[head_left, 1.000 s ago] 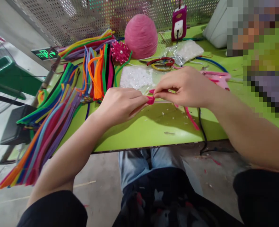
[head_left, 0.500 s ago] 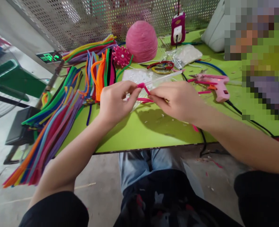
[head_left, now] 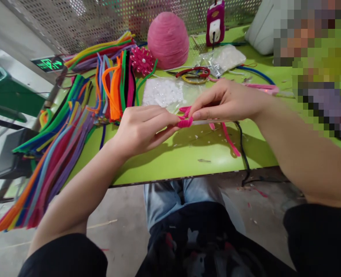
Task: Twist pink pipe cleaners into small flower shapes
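A pink fuzzy stem (head_left: 184, 123) is wound around one end of a thin clear stick (head_left: 208, 121) above the front of the green table. My left hand (head_left: 147, 129) pinches the wound part from the left. From the right, my right hand (head_left: 225, 104) pinches the pink stem at the wound end, thumb and fingers pressed together. The stick passes below my right hand toward the right. More pink stem (head_left: 231, 142) lies on the table under my right hand. Behind my hands is a clear bag of white pieces (head_left: 162, 92).
Bundles of coloured stems (head_left: 55, 161) hang over the left edge. A pink ball (head_left: 168, 40) and a pink flower (head_left: 142, 60) stand at the back. The pink glue gun (head_left: 264, 89) is partly hidden by my right arm; a black cable (head_left: 243, 154) runs over the front edge.
My right hand has risen and turned over the wound end, and the stick now points right, lower down. My left hand is slightly lower. The view has shifted a little.
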The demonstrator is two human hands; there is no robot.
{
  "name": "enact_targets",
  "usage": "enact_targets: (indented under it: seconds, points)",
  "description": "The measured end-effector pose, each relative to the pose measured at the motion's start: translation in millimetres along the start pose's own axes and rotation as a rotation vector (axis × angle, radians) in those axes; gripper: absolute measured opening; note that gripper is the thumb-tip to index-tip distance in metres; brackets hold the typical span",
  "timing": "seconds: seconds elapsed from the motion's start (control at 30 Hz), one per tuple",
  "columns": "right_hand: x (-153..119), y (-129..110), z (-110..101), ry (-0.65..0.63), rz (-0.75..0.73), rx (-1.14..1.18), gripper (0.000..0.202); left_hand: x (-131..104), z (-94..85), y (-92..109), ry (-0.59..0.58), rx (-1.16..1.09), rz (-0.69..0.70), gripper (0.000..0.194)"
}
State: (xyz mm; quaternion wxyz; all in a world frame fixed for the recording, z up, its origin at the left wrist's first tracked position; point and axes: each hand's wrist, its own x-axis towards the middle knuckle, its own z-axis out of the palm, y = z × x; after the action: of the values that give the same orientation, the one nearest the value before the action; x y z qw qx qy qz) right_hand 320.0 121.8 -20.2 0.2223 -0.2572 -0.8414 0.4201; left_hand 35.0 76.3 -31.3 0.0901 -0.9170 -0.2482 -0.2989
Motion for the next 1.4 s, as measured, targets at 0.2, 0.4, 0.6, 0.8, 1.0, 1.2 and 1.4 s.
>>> enact_targets:
  seconds: [0.2,0.4,0.6,0.8,1.0,1.2,1.4]
  points:
    - [3.9,-2.8,5.3,-0.084,0.021,0.221,0.047,7.8,-1.8,5.6,0.219,-0.157,0.110,0.006]
    - [3.3,-3.6,9.4,-0.073,0.047,0.285,0.045,7.1,-2.6,4.7,0.235,-0.167,0.113,0.010]
    - [2.7,-4.1,11.8,-0.102,0.072,0.340,0.044,6.4,-3.9,3.2,0.271,-0.139,0.145,0.014]
    - [4.1,-0.8,13.8,-0.136,-0.003,0.405,0.039,7.2,-0.2,0.3,0.309,-0.127,0.185,0.008]
    - [5.2,2.4,15.4,-0.158,-0.052,0.452,0.034,7.6,2.0,0.0,0.331,-0.111,0.193,0.009]
    - [6.1,4.6,21.4,-0.123,-0.009,0.540,0.035,7.2,-0.9,2.5,0.301,-0.138,0.128,0.006]
    - [6.6,6.3,22.4,-0.110,0.043,0.552,0.037,6.2,-2.9,5.3,0.216,-0.147,-0.009,0.015]
